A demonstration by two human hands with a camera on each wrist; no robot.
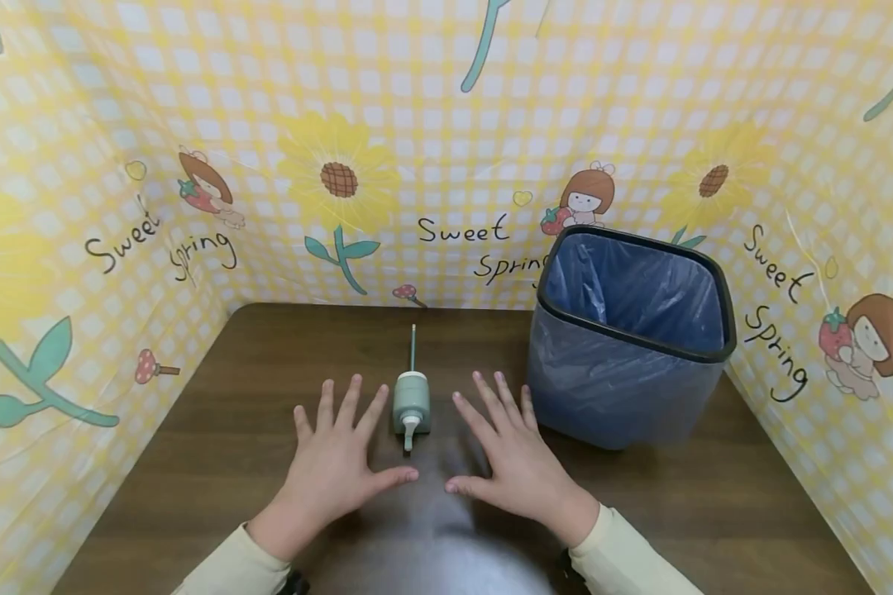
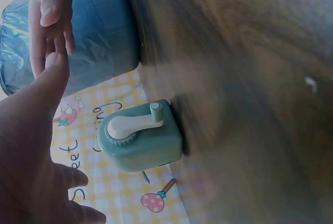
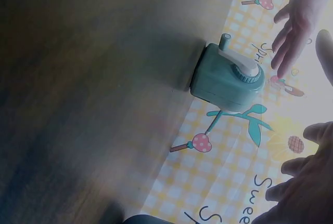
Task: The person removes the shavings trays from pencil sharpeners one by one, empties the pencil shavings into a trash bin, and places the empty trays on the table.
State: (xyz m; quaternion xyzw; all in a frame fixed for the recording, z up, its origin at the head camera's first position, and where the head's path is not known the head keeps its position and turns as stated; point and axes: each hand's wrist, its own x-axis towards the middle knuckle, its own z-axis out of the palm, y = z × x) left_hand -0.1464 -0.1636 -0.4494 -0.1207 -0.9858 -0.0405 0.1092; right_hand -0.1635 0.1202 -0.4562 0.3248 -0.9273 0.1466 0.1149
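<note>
A green crank pencil sharpener (image 1: 412, 401) stands on the brown table, its white handle (image 2: 134, 124) facing me. A thin green pencil (image 1: 413, 349) points away from its far side; in the right wrist view the pencil (image 3: 214, 122) shows partly behind the sharpener. My left hand (image 1: 335, 467) is just left of the sharpener, fingers spread, holding nothing. On the other side, my right hand (image 1: 517, 463) is spread likewise, between the sharpener and the bin. Both thumbs point inward toward each other.
A bin (image 1: 625, 388) with a black rim and a bluish plastic liner stands at the right, close to my right fingertips. Yellow checked cloth (image 1: 432, 124) with printed flowers and figures walls off the back and both sides of the wooden table (image 1: 216, 463).
</note>
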